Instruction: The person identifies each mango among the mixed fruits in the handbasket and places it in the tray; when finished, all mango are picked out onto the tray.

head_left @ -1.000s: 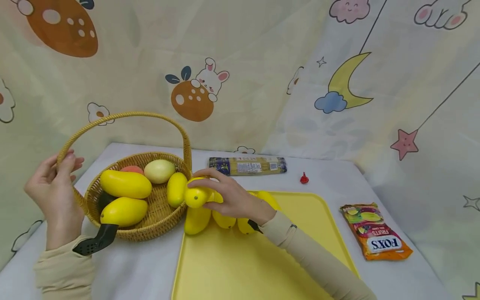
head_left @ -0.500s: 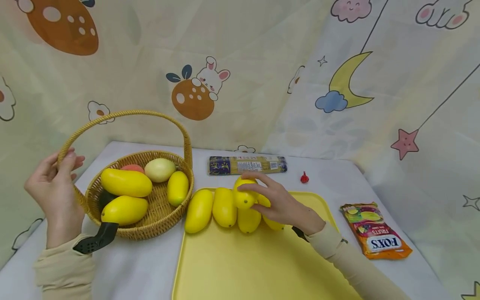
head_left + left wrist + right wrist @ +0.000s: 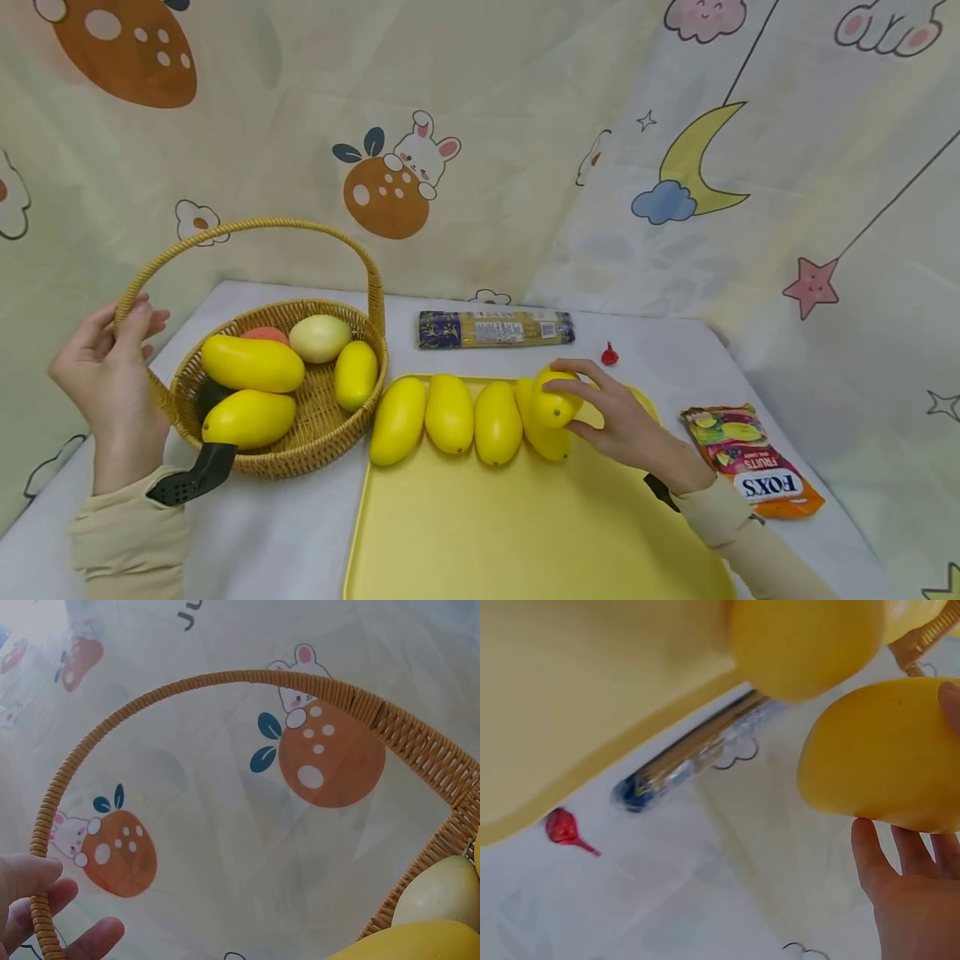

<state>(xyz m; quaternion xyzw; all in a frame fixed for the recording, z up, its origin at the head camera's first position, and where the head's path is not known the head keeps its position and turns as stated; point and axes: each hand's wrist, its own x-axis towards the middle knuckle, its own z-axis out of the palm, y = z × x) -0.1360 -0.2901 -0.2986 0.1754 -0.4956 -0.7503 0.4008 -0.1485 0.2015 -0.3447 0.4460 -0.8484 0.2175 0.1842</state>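
Observation:
My left hand (image 3: 112,375) grips the wicker basket's handle (image 3: 262,224) at its left side, with thumb and fingers round it in the left wrist view. Inside the basket (image 3: 318,457) lie yellow mangoes (image 3: 252,365), a pale round fruit (image 3: 320,339), a reddish fruit (image 3: 266,336) and a dark one, partly covered. A yellow mango (image 3: 881,754) is pinched between the thumb and fingers of my right hand (image 3: 626,421). That mango overlaps the right end of a row of several mangoes (image 3: 498,423) along the yellow tray's far edge.
Behind the tray (image 3: 525,525) lies a clear-wrapped pack of noodle-like sticks (image 3: 495,330). A small red object (image 3: 610,354) sits to its right. On the right side of the table is an orange Fox's candy bag (image 3: 750,461). A printed cloth hangs behind the table.
My right hand has carried the mango rightward, from beside the basket's rim to the right end of the row, uncovering the other mangoes. My left hand has stayed on the handle.

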